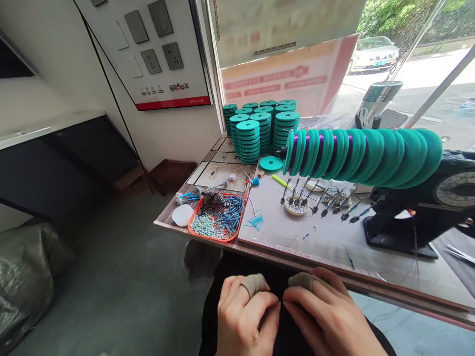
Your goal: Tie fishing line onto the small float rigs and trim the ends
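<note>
My left hand (247, 314) and my right hand (328, 316) are low in front of me, over my dark lap, below the table edge (282, 257). Their fingertips meet at the middle, pinched together. A grey fabric guard covers one finger of each hand. Whatever sits between the fingertips is too small to make out. Above the hands, on the table, lies an orange tray (217, 217) of blue beaded pieces.
A row of teal spools (361, 155) wound with purple thread sits on the spindle of a black machine (426, 207) at right. Stacks of teal spools (260, 128) stand by the window. A small white dish (296, 205) and scattered dark pins lie mid-table. A grey sack (25, 277) sits on the floor at left.
</note>
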The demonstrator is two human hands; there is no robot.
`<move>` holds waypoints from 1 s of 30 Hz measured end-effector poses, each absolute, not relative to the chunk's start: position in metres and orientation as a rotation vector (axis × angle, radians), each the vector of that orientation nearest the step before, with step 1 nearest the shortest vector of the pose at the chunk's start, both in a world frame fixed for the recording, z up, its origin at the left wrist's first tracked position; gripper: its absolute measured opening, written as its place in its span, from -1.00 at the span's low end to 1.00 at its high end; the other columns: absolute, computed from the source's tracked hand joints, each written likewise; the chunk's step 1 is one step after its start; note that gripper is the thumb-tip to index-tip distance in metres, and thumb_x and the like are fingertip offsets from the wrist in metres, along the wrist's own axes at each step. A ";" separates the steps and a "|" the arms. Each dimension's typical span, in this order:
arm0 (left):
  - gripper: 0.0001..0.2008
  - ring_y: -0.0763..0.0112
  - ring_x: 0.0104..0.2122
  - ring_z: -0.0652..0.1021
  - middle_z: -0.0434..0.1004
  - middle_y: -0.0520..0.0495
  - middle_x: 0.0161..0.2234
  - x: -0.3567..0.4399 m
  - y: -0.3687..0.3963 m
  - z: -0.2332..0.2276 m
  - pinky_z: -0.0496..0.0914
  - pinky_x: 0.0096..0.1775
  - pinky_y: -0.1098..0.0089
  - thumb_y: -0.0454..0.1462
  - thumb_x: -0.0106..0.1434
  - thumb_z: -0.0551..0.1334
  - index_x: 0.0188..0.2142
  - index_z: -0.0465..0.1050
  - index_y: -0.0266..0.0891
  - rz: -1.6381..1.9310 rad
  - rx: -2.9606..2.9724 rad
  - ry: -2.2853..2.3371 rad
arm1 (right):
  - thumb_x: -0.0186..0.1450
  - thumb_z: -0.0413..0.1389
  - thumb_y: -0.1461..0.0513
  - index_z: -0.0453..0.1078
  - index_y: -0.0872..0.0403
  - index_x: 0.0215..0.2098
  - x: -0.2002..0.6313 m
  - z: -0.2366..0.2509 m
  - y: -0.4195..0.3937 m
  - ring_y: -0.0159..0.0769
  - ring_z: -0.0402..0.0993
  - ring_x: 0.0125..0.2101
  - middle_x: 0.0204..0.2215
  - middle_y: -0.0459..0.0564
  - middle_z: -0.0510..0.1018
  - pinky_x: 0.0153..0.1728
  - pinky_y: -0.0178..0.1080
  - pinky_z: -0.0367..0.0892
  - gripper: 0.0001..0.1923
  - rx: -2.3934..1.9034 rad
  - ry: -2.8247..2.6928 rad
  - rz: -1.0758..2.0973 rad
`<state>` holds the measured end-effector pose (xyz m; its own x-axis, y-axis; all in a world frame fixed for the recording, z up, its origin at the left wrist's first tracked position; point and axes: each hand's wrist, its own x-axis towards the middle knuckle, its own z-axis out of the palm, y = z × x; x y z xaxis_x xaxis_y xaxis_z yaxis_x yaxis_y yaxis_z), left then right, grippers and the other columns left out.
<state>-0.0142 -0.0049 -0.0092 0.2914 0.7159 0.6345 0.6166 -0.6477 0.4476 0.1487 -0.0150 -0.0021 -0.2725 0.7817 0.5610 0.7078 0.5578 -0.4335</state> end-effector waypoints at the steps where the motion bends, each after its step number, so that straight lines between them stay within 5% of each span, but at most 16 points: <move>1: -0.90 0.39 -0.51 0.48 0.52 -0.02 -0.51 -0.015 -0.005 -0.008 0.37 -0.43 0.37 -0.43 0.10 0.23 -0.47 0.45 -0.21 1.282 2.441 1.254 | 0.36 -0.10 0.28 0.33 -0.01 -0.45 0.147 -0.002 -0.015 -0.42 0.43 -0.60 -0.61 -0.21 0.46 -0.27 -0.24 0.25 -0.72 -1.195 -2.032 0.123; 7: -0.89 0.40 -0.48 0.50 0.54 -0.01 -0.48 -0.017 -0.006 -0.007 0.38 -0.41 0.37 -0.43 0.09 0.23 -0.45 0.46 -0.19 1.225 2.451 1.273 | 0.39 -0.11 0.14 0.39 0.00 -0.27 0.147 -0.013 -0.020 -0.33 0.51 -0.42 -0.43 -0.09 0.57 -0.13 -0.17 0.20 -0.74 -1.250 -1.921 0.069; 14: -0.89 0.41 -0.52 0.49 0.53 0.00 -0.51 -0.014 -0.006 -0.005 0.37 -0.42 0.38 -0.42 0.09 0.21 -0.49 0.45 -0.20 1.274 2.430 1.285 | 0.41 -0.20 0.23 0.35 -0.02 -0.43 0.143 -0.020 -0.022 -0.37 0.41 -0.56 -0.58 -0.17 0.46 -0.22 -0.17 0.16 -0.64 -1.279 -1.959 0.143; 20: -0.90 0.39 -0.50 0.49 0.54 -0.02 -0.50 -0.015 -0.006 -0.006 0.37 -0.41 0.36 -0.44 0.07 0.24 -0.48 0.45 -0.22 1.279 2.413 1.279 | 0.41 -0.15 0.13 0.37 0.01 -0.26 0.145 -0.017 -0.020 -0.32 0.48 -0.41 -0.42 -0.11 0.54 -0.10 -0.15 0.15 -0.71 -1.272 -1.970 0.049; 26: -0.89 0.40 -0.50 0.48 0.54 -0.01 -0.50 -0.014 -0.008 -0.005 0.37 -0.41 0.36 -0.42 0.10 0.21 -0.48 0.45 -0.21 1.272 2.430 1.295 | 0.42 -0.22 0.20 0.34 -0.02 -0.48 0.143 -0.009 -0.018 -0.36 0.39 -0.57 -0.61 -0.17 0.46 -0.27 -0.19 0.20 -0.59 -1.257 -2.031 0.049; 30: -0.89 0.40 -0.50 0.49 0.55 -0.01 -0.50 -0.014 -0.010 -0.004 0.37 -0.41 0.36 -0.43 0.09 0.22 -0.48 0.46 -0.20 1.267 2.423 1.305 | 0.40 -0.15 0.17 0.38 -0.01 -0.34 0.143 -0.010 -0.019 -0.29 0.45 -0.45 -0.50 -0.12 0.53 -0.14 -0.14 0.18 -0.70 -1.263 -2.017 -0.003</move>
